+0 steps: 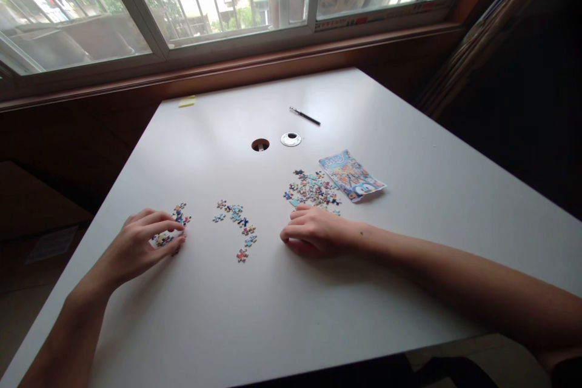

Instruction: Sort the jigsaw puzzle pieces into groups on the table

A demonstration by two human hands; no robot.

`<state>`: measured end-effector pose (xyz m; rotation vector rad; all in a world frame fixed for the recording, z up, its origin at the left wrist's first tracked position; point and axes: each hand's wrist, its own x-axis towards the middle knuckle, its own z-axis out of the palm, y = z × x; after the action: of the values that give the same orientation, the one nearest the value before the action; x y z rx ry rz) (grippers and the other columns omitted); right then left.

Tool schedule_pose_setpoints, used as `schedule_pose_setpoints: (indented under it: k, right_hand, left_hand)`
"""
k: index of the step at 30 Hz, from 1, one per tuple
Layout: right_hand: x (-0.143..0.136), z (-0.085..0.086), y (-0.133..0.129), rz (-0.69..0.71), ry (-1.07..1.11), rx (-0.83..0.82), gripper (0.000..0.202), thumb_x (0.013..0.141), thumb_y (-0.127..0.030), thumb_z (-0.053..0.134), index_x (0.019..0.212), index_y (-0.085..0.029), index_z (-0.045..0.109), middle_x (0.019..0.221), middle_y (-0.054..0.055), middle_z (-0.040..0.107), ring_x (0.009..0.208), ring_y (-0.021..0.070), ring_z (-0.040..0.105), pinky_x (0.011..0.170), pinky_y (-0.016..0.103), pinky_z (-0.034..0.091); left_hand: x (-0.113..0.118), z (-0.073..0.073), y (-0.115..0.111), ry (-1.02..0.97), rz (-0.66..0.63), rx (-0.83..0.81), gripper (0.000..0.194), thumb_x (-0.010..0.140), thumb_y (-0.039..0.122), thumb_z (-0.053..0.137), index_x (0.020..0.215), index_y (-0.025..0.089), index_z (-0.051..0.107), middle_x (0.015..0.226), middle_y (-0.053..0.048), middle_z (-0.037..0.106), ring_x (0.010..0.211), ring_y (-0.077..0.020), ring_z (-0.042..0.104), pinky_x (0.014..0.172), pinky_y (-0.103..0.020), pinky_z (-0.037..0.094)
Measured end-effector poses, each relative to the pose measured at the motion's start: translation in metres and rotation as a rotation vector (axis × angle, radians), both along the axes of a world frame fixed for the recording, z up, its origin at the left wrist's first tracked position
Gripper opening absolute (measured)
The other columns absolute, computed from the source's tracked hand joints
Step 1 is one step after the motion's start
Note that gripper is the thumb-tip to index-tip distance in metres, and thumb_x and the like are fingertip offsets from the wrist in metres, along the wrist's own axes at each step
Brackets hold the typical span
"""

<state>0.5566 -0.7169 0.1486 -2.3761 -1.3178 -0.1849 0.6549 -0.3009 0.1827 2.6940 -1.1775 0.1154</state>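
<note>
My left hand (148, 236) is at the left side of the white table (204, 327), over a small group of jigsaw pieces (182, 214). Its thumb and index finger nearly meet in a pinch, with what looks like a jigsaw piece (183, 232) at their tips. A loose curved row of jigsaw pieces (245, 230) lies between the hands. Fingers curled, my right hand (313, 230) rests on the table just in front of a larger pile of jigsaw pieces (313, 188). The inside of that hand is hidden.
Beside the pile lies a colourful printed picture sheet (352, 176). Farther back are a round hole (260, 145) in the tabletop, a silver ring-shaped cover (291, 139) and a pen (305, 116). A yellow note (187, 101) sticks near the back left corner. Windows stand beyond.
</note>
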Motion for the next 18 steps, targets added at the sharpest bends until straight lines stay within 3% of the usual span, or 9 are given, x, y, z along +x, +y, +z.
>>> schedule_pose_setpoints:
  k: [7,10,14,18]
  right_hand:
    - [0.0,0.0,0.0,0.0,-0.001,-0.006,0.013,0.096,-0.019,0.046,0.09,-0.019,0.058,0.072,0.001,0.063,0.068,0.0139,0.05,0.075,0.029,0.033]
    - [0.0,-0.001,0.0,0.002,0.009,-0.01,0.013,0.096,-0.019,0.047,0.092,-0.019,0.058,0.074,0.002,0.063,0.069,0.014,0.051,0.076,0.029,0.034]
    - [0.0,-0.002,-0.001,0.007,0.021,-0.002,0.014,0.097,-0.019,0.046,0.092,-0.019,0.059,0.075,0.002,0.064,0.07,0.014,0.052,0.076,0.029,0.034]
    - [0.0,-0.002,-0.002,0.007,0.025,0.001,0.013,0.096,-0.019,0.046,0.092,-0.019,0.059,0.074,0.001,0.064,0.07,0.0137,0.051,0.076,0.029,0.034]
  left_hand:
    - [-0.003,0.0,-0.006,0.063,-0.027,-0.084,0.017,0.09,0.041,0.066,0.09,0.025,0.072,0.093,-0.004,0.072,0.091,-0.0219,0.066,0.082,-0.033,0.049]
    - [-0.009,0.006,-0.008,-0.038,0.09,-0.288,0.014,0.093,0.035,0.065,0.087,0.022,0.067,0.091,-0.003,0.069,0.081,-0.0186,0.064,0.075,-0.031,0.051]
    - [-0.016,0.014,-0.01,-0.309,0.316,-0.477,0.009,0.091,0.03,0.069,0.093,0.021,0.069,0.095,0.0,0.067,0.085,-0.0195,0.064,0.08,-0.035,0.052]
    - [-0.016,0.013,-0.01,-0.309,0.305,-0.455,0.01,0.091,0.029,0.069,0.098,0.022,0.071,0.099,0.0,0.069,0.087,-0.0206,0.067,0.084,-0.037,0.055]
